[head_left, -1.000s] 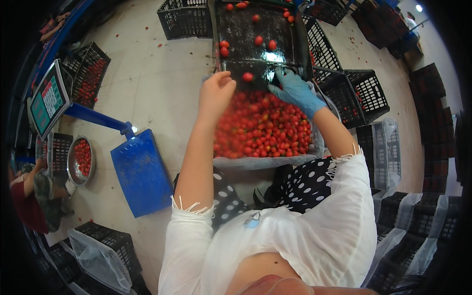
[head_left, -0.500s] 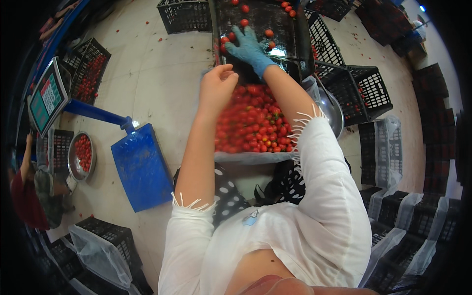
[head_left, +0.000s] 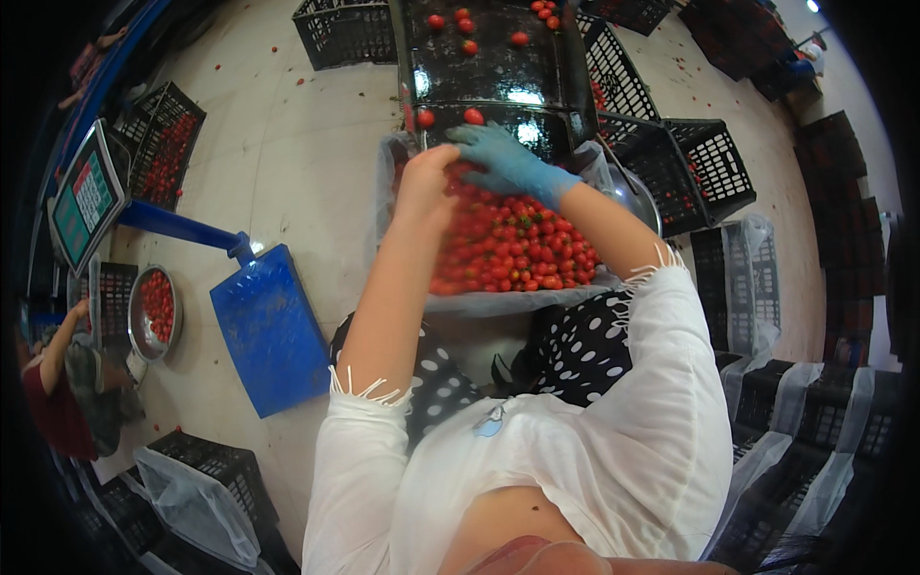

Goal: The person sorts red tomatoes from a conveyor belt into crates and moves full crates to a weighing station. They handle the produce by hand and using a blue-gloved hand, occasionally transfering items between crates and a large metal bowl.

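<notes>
See tomatoes [head_left: 537,244] heaped in the lined container [head_left: 498,303] at 12 o'clock, probably well along; count 2 remaining low on the chute [head_left: 489,77] beyond, several higher. Note left hand [head_left: 425,189] curled (cannot tell around what), right hand [head_left: 508,163] loosely spread, near or touching it.

Top centre, red tomatoes [head_left: 519,38] dot the glossy black tray [head_left: 489,75]; now centre left, pale floor [head_left: 278,172] carries a blue platform scale [head_left: 270,331]!
</notes>
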The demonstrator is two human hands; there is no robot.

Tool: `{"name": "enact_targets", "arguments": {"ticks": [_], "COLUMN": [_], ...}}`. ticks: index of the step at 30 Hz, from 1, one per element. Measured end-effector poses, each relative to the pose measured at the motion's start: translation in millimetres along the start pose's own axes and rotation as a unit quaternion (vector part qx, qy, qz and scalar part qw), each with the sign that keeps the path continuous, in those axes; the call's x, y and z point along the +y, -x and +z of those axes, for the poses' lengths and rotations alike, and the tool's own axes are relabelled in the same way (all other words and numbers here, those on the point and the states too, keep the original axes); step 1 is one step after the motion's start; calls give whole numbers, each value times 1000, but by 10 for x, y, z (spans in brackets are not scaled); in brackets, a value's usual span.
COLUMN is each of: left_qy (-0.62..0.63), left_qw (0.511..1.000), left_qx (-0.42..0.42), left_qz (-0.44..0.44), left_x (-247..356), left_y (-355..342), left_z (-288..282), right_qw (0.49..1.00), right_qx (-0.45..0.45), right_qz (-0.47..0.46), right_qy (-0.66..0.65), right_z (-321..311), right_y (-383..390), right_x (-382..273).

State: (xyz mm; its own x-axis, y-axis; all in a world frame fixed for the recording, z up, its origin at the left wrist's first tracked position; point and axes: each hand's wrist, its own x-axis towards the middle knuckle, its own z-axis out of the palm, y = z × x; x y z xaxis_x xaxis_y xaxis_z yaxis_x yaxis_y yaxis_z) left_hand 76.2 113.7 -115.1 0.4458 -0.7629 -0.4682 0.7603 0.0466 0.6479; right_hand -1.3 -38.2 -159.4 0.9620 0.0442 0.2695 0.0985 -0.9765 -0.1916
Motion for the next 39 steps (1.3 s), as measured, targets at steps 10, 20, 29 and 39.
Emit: {"name": "enact_targets", "arguments": {"ticks": [10,20,29,39], "left_qy": [114,167,175,177], "left_qw": [993,983,982,955], "left_qx": [6,74,-3,-181], "left_qz": [-25,29,67,152], "left_x": [-232,-235,12,175], "left_y": [-481,-687,-324,-305], "left_z": [-85,-168,18,-48], "right_qw": [959,885,869,878], "right_qx": [-43,-246,-247,-265], "right_qz": [251,372,399,378], "right_qy": [-124,-137,-157,-131], "right_z": [-367,-566,-585,-461], "right_y": [1258,1675,1579,1631], "right_x": [-3,262,314,355]}}
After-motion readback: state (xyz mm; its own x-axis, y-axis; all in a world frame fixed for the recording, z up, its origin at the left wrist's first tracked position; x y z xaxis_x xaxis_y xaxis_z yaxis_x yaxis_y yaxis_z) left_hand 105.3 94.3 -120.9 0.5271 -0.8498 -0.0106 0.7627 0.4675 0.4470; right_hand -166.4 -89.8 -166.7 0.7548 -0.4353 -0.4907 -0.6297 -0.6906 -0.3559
